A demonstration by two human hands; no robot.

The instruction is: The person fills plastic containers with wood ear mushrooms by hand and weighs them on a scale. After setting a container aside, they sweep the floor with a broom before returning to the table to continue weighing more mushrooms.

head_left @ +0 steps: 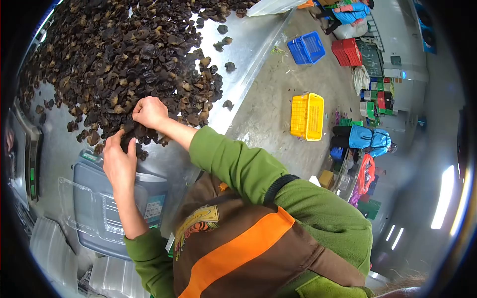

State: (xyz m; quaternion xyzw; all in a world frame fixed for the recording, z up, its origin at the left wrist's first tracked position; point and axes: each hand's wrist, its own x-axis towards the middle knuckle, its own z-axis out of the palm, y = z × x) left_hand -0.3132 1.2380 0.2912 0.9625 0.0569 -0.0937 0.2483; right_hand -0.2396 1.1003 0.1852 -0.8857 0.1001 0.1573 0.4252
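Note:
Dark brown, curled pieces that look like dried fungus [144, 59] lie heaped over a shiny metal table [243, 54]. At the near edge of the heap, my right hand [150, 112] is closed with its fingertips down among the pieces; what it grips is hidden. Just below and left of it, my left hand [119, 161] has thumb and fingers apart, touching dark pieces at the heap's edge. A grey lidded bin [104, 238] with a clear plastic box [79, 203] on it is under my left forearm.
A digital scale [33, 159] stands at the far left, with stacked clear trays [52, 248] below. On the floor are a yellow basket [307, 116], a blue basket [306, 48] and red crates [347, 52]. Two people in blue are farther off on the right.

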